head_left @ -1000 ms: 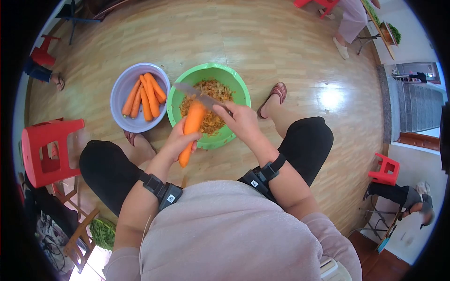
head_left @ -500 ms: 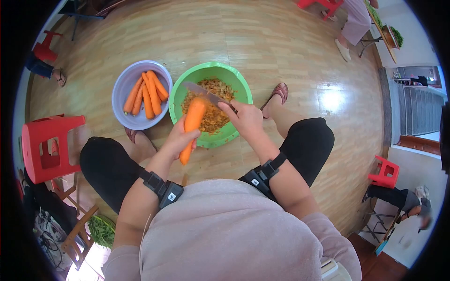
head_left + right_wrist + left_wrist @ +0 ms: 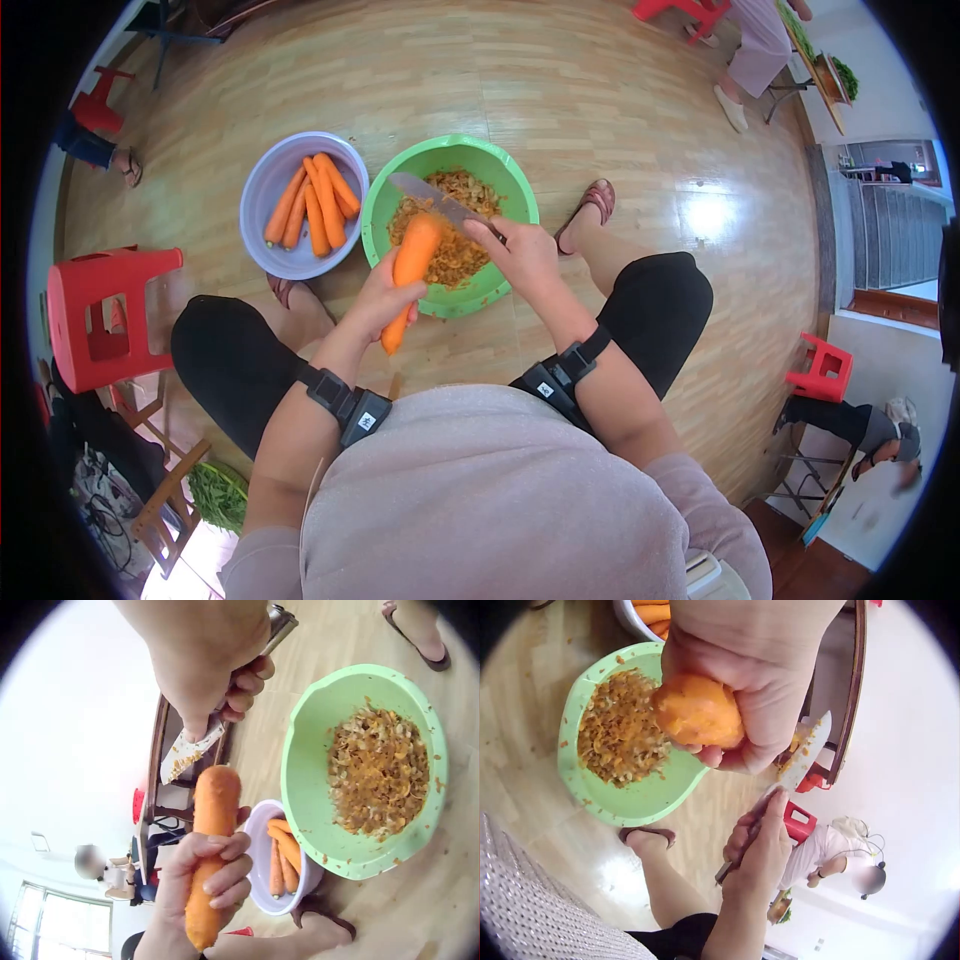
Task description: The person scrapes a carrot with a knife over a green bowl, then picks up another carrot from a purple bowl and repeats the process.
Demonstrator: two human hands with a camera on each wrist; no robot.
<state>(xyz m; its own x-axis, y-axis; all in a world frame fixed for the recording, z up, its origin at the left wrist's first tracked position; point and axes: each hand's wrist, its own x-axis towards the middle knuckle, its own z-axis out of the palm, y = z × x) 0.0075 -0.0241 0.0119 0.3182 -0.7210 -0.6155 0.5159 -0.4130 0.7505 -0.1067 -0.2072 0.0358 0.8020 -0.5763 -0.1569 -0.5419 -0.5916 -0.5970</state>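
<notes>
My left hand point(image 3: 381, 298) grips a large carrot point(image 3: 416, 251) around its lower half, its thick end pointing up and away from me. In the right wrist view the fingers wrap that carrot point(image 3: 217, 802), and its surface looks scraped. My right hand point(image 3: 528, 257) holds a knife point(image 3: 440, 202) by its handle, the blade close by the carrot's thick end. Orange scraps cling to the blade point(image 3: 187, 754) in the right wrist view. Beneath both hands is a green basin point(image 3: 513, 180) with a heap of orange and brown peelings point(image 3: 382, 776) in it.
A pale purple basin point(image 3: 252, 165) with several carrots point(image 3: 318, 205) stands left of the green one on the wooden floor point(image 3: 400, 70). My feet and knees flank the basins. A red stool point(image 3: 110, 320) is at the left. Other people are farther off.
The carrot and knife have shifted very slightly, the blade staying near the carrot's thick end. Both hands keep their hold. The whole view tilts a little between the first frame and now.
</notes>
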